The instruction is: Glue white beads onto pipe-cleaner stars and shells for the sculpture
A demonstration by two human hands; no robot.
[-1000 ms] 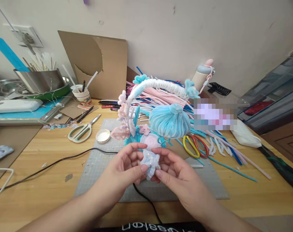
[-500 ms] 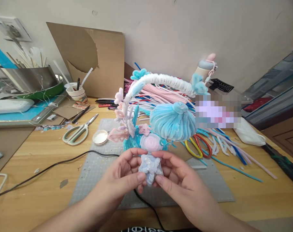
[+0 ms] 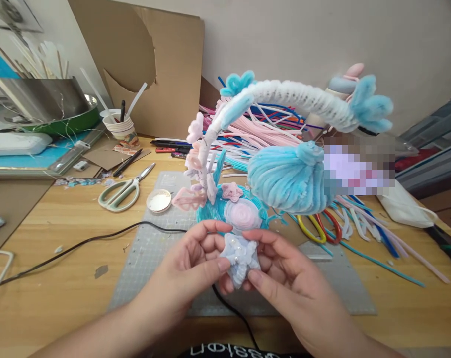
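Observation:
Between my fingers is a fuzzy pale-blue star (image 3: 240, 258) with small pearly beads on its face. My left hand (image 3: 199, 258) pinches its left side, thumb on the front. My right hand (image 3: 285, 273) grips the right side in the same way. Just beyond stands a pipe-cleaner lamp with a round turquoise base (image 3: 214, 211), a pink-white spiral disc (image 3: 242, 215) and a small pink star (image 3: 232, 191). Its white fuzzy arch (image 3: 292, 97) carries blue flower shapes, and a blue shell-shaped shade (image 3: 290, 176) hangs at the right.
A grey cutting mat (image 3: 147, 278) lies under my hands, crossed by a black cable (image 3: 136, 223). Scissors (image 3: 124, 191) and a small round dish (image 3: 159, 200) sit to the left. Pipe cleaners (image 3: 263, 124) are heaped behind the lamp. Yellow-and-red-handled scissors (image 3: 312, 228) lie at right.
The view has shifted and come closer, so the lamp looks larger and its arch reaches further right. Both hands still hold the star, which is turned slightly.

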